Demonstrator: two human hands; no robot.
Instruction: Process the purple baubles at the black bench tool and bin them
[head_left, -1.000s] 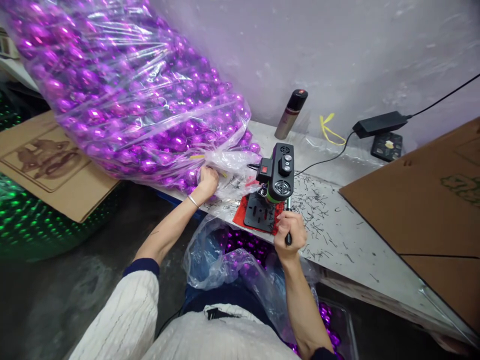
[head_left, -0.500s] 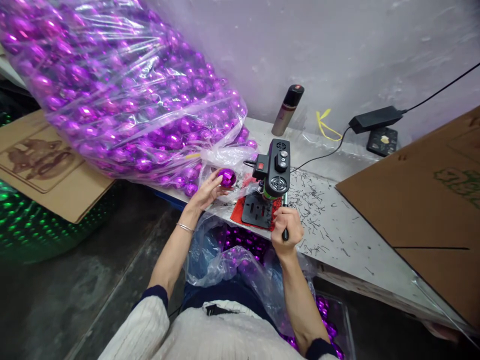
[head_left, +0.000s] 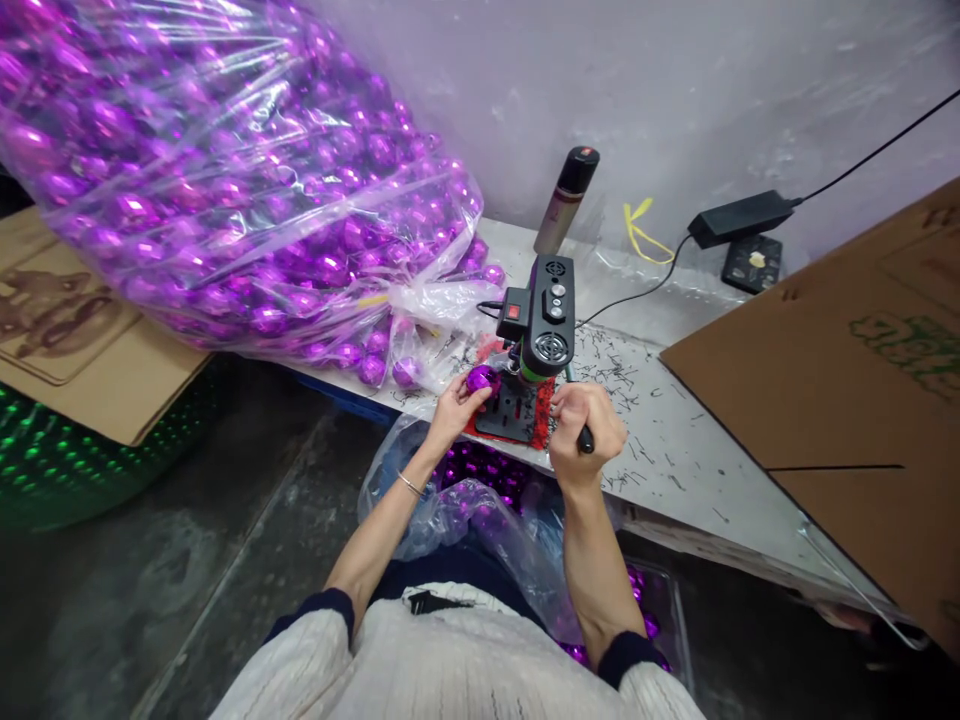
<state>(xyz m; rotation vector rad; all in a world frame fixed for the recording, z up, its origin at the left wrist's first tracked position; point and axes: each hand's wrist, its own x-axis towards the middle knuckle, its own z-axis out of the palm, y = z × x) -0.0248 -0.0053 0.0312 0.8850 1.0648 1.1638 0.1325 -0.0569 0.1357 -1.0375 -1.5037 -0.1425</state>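
My left hand (head_left: 454,410) is closed around a shiny purple ball ornament (head_left: 483,381), keeping it at the left side of a small black bench press (head_left: 551,315). The ball sits beside the lower end of the press head, over the slotted black base plate (head_left: 506,415). My right hand (head_left: 587,435) grips the press's lever handle (head_left: 586,440), whose black end shows past the fingers. Red material (head_left: 541,425) lies under the plate. Whether the ball touches the press head, I cannot tell.
A big clear bag of purple balls (head_left: 285,200) fills the left of the bench. Small dark wire bits (head_left: 630,430) are strewn at right, near a cardboard box (head_left: 840,400). Behind the press stand a spray can (head_left: 566,200) and a power adapter (head_left: 741,219). Another open bag (head_left: 420,520) hangs below the bench edge.
My left hand has carried the purple ball rightward, from near the bag to the press head. My right hand stays on the lever, its grip turned slightly. The camera view has shifted a little.
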